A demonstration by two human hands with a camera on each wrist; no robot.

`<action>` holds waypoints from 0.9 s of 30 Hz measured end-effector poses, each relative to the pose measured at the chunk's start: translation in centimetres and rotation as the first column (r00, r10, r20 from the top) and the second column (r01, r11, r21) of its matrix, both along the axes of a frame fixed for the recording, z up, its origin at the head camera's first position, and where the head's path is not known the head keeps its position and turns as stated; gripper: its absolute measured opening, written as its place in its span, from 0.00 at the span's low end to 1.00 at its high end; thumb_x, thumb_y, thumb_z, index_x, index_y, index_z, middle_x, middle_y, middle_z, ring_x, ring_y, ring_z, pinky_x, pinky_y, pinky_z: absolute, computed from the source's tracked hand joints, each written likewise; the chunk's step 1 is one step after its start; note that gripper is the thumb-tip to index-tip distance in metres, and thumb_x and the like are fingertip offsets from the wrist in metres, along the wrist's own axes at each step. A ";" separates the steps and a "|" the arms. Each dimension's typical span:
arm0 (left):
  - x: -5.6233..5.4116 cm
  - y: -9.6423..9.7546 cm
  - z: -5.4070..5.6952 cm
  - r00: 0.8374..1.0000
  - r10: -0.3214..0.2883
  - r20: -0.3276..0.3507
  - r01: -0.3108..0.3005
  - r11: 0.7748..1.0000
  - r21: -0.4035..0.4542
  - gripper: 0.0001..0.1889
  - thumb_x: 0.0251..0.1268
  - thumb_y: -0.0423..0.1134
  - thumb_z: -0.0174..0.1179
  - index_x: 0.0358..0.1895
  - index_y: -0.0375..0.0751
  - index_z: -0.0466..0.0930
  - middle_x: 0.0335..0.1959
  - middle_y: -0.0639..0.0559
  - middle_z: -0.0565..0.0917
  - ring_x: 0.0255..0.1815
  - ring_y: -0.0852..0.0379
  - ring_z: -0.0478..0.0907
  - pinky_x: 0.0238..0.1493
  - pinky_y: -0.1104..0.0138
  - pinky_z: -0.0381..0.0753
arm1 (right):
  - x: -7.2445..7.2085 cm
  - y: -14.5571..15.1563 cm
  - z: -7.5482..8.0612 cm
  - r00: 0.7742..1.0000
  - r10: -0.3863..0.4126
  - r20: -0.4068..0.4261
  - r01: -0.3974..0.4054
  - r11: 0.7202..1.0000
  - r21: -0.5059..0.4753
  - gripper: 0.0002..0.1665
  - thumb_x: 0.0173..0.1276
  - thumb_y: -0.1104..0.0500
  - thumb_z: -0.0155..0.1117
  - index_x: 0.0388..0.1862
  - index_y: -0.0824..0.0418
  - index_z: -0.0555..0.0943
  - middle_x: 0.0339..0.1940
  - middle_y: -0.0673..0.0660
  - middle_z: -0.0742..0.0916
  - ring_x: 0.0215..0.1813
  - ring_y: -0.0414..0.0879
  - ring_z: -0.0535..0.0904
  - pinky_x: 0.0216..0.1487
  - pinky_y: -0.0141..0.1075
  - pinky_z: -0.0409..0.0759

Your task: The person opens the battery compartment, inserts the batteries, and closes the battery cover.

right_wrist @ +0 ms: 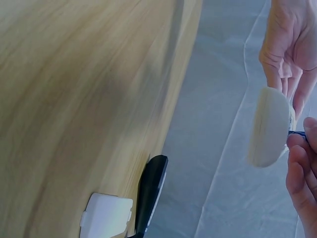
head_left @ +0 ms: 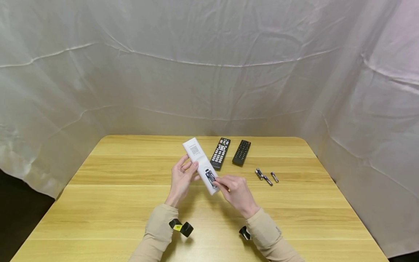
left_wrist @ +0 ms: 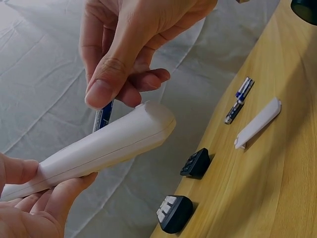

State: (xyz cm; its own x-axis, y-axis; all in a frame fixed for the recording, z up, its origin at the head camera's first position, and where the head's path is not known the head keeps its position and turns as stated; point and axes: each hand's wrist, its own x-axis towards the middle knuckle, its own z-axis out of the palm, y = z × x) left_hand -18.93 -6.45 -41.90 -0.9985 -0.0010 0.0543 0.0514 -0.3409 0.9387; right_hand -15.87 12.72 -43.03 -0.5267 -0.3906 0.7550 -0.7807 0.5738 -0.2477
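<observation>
My left hand (head_left: 181,180) grips a white remote control (head_left: 202,164), back side up and raised off the table. Its battery compartment (head_left: 210,176) is uncovered, with dark battery shapes inside. Between thumb and fingers of my right hand (head_left: 236,193) is a blue battery (left_wrist: 102,118), pinched and partly sticking out above the remote's back. From the right wrist view, the remote (right_wrist: 270,128) shows end-on, the blue battery (right_wrist: 297,133) against its back. Its white battery cover (left_wrist: 258,123) lies loose on the table.
Two black remotes, one with white buttons (head_left: 220,153) and one with dark buttons (head_left: 241,153), lie behind the hands. Several small batteries (head_left: 267,181) lie to the right on the wooden table (head_left: 131,203). Pale cloth (head_left: 209,91) hangs around the back and sides.
</observation>
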 end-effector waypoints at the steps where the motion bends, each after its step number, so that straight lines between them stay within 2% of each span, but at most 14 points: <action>1: 0.0 0.0 0.0 1.000 -0.002 0.001 0.002 1.000 -0.001 0.24 0.73 0.23 0.52 0.71 0.31 0.65 0.59 0.23 0.79 0.36 0.63 0.88 0.39 0.65 0.92 | 0.0 0.0 0.0 1.000 -0.001 0.001 0.001 1.000 -0.002 0.08 0.53 0.70 0.77 0.34 0.68 0.88 0.29 0.62 0.91 0.27 0.46 0.88 0.30 0.20 0.85; 10: 0.0 -0.2 0.0 0.999 -0.032 0.013 0.033 0.999 -0.003 0.25 0.74 0.24 0.51 0.72 0.32 0.63 0.61 0.23 0.77 0.37 0.63 0.89 0.41 0.66 0.92 | -0.1 0.0 -0.2 1.000 0.005 0.018 -0.004 1.000 -0.026 0.10 0.52 0.68 0.78 0.34 0.67 0.88 0.30 0.60 0.91 0.28 0.45 0.88 0.31 0.23 0.87; 16: 0.0 -0.3 0.0 0.998 -0.055 0.015 0.055 0.998 0.021 0.25 0.74 0.24 0.50 0.73 0.32 0.62 0.61 0.24 0.78 0.37 0.62 0.89 0.39 0.66 0.92 | -0.1 0.0 -0.1 0.996 0.036 0.083 -0.030 0.997 -0.066 0.10 0.52 0.66 0.78 0.32 0.65 0.86 0.27 0.56 0.89 0.25 0.40 0.82 0.28 0.18 0.81; 21: -0.1 -0.6 -0.1 0.997 -0.081 0.008 0.081 0.996 0.040 0.26 0.74 0.25 0.50 0.73 0.32 0.61 0.60 0.27 0.79 0.38 0.60 0.89 0.39 0.67 0.92 | 0.0 0.0 0.3 0.990 0.019 0.139 -0.004 0.994 -0.108 0.12 0.50 0.65 0.80 0.29 0.63 0.83 0.24 0.54 0.87 0.24 0.37 0.77 0.25 0.19 0.79; 24: -0.1 -0.7 -0.1 0.995 -0.096 0.003 0.095 0.995 0.032 0.26 0.75 0.26 0.50 0.74 0.32 0.61 0.61 0.26 0.78 0.38 0.60 0.89 0.41 0.67 0.92 | 0.0 0.0 0.6 0.979 0.013 0.206 0.014 0.992 -0.129 0.13 0.50 0.64 0.80 0.27 0.62 0.81 0.23 0.53 0.86 0.24 0.34 0.75 0.23 0.20 0.78; 27: 0.0 -0.8 0.0 0.993 -0.118 -0.004 0.118 0.993 0.025 0.27 0.75 0.26 0.50 0.75 0.33 0.59 0.63 0.25 0.76 0.39 0.61 0.89 0.43 0.65 0.92 | 0.1 0.1 0.8 0.950 0.023 0.312 0.025 0.989 -0.149 0.13 0.51 0.64 0.80 0.27 0.62 0.81 0.23 0.53 0.85 0.24 0.31 0.73 0.22 0.23 0.78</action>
